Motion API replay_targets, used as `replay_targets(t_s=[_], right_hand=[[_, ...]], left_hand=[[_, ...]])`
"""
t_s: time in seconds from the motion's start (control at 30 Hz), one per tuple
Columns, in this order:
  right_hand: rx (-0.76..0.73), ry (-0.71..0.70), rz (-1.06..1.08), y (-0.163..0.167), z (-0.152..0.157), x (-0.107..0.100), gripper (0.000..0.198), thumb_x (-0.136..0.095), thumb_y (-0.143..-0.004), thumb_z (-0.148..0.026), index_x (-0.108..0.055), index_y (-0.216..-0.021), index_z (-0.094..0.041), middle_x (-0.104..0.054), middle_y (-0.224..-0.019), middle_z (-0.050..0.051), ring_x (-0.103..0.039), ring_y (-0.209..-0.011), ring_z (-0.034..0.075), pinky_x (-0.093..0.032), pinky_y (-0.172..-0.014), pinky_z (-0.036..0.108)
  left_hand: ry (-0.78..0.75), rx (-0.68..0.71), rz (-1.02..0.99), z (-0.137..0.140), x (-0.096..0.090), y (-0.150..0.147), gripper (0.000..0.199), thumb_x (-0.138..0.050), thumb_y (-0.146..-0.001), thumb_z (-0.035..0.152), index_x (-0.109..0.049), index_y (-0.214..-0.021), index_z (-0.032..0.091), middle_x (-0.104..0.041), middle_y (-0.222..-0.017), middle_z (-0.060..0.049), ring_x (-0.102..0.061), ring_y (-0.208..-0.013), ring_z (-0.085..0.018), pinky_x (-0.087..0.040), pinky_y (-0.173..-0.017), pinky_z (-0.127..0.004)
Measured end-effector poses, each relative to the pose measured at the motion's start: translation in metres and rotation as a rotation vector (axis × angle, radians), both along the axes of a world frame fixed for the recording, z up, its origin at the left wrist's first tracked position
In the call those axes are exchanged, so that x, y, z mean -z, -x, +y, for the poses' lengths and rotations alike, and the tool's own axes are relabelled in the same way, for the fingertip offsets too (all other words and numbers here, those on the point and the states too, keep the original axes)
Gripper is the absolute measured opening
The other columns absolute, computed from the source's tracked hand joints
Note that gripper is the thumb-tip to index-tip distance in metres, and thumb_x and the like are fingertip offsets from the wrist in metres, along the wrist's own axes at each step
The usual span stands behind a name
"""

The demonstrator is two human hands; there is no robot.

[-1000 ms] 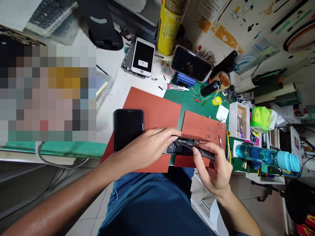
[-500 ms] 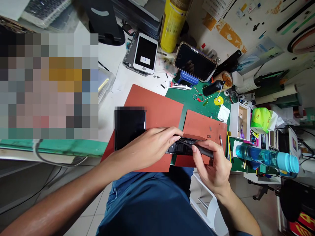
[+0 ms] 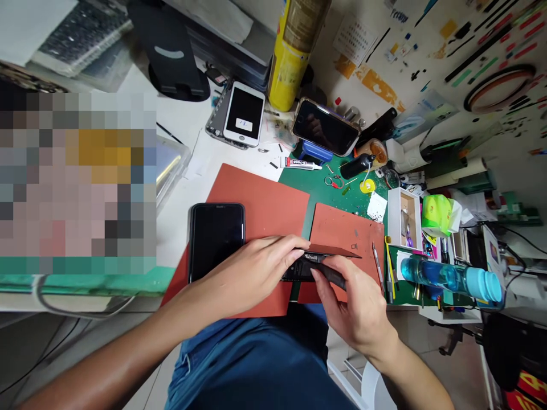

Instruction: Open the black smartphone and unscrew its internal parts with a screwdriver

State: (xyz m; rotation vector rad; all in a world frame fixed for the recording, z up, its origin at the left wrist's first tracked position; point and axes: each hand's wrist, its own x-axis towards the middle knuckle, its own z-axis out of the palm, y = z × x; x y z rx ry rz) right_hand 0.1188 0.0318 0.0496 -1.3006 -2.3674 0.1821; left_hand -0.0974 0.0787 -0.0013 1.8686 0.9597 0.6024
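The left hand point(image 3: 256, 267) lies flat on an opened phone point(image 3: 305, 267) at the near edge of the tabletop point(image 3: 342, 196), fingers pressing its frame between two red mats point(image 3: 265, 202). The right hand point(image 3: 356, 307) is closed around a dark tool point(image 3: 331, 274), probably a screwdriver, whose tip touches the phone's exposed inside. A black phone point(image 3: 216, 236) lies screen-up just left of the left hand.
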Motion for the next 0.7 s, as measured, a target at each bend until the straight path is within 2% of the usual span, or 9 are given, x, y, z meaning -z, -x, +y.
replay_targets(t_s=[0.1,0.17,0.27,0.4,0.53,0.7], right_hand=[[0.004,-0.175,-0.084,0.005,0.006,0.001,0.028,-0.071,-0.096,-0.02,-0.057,-0.119,-0.013,-0.072,-0.082,0.005,-0.068,-0.065,0.017,-0.055,-0.059,0.03],[0.001,-0.147,-0.086,0.006,0.009,-0.001,0.024,-0.066,-0.097,-0.022,-0.056,-0.117,-0.014,-0.069,-0.08,0.005,-0.065,-0.064,0.018,-0.051,-0.057,0.032],[-0.027,-0.063,-0.065,0.004,0.012,-0.004,0.024,-0.059,-0.096,-0.015,-0.055,-0.12,-0.015,-0.068,-0.082,0.005,-0.062,-0.066,0.018,-0.049,-0.06,0.032],[-0.051,-0.116,-0.109,0.0,0.014,-0.005,0.025,-0.066,-0.094,-0.015,-0.058,-0.117,-0.014,-0.068,-0.078,0.003,-0.06,-0.061,0.016,-0.046,-0.059,0.032],[-0.078,-0.064,-0.09,0.0,0.017,-0.005,0.022,-0.062,-0.095,-0.015,-0.057,-0.116,-0.015,-0.068,-0.081,0.004,-0.059,-0.063,0.017,-0.046,-0.059,0.032],[-0.073,-0.101,-0.102,0.002,0.019,-0.005,0.021,-0.066,-0.095,-0.016,-0.057,-0.114,-0.015,-0.067,-0.077,0.003,-0.058,-0.062,0.016,-0.044,-0.059,0.032]], left_hand=[[0.009,0.005,0.007,0.001,0.0,0.001,0.032,-0.035,-0.112,0.03,-0.061,-0.129,0.026,-0.075,-0.127,0.0,-0.074,-0.111,-0.02,-0.055,-0.097,-0.032],[0.012,0.003,0.007,0.001,-0.001,0.001,0.032,-0.034,-0.112,0.031,-0.061,-0.13,0.026,-0.075,-0.127,-0.001,-0.074,-0.112,-0.02,-0.055,-0.098,-0.033],[0.007,-0.001,-0.002,0.002,-0.003,0.001,0.032,-0.036,-0.112,0.032,-0.062,-0.13,0.026,-0.075,-0.129,-0.001,-0.073,-0.115,-0.021,-0.053,-0.101,-0.034],[0.035,-0.009,-0.005,0.002,-0.004,0.001,0.033,-0.036,-0.112,0.033,-0.063,-0.129,0.026,-0.075,-0.129,-0.001,-0.073,-0.115,-0.021,-0.053,-0.102,-0.035],[0.049,-0.02,-0.014,0.002,-0.004,0.001,0.034,-0.036,-0.111,0.034,-0.064,-0.129,0.027,-0.076,-0.128,-0.001,-0.073,-0.115,-0.021,-0.053,-0.102,-0.035],[0.066,-0.028,-0.025,0.002,-0.002,0.002,0.033,-0.038,-0.111,0.037,-0.065,-0.128,0.027,-0.075,-0.128,0.0,-0.072,-0.115,-0.021,-0.053,-0.102,-0.034]])
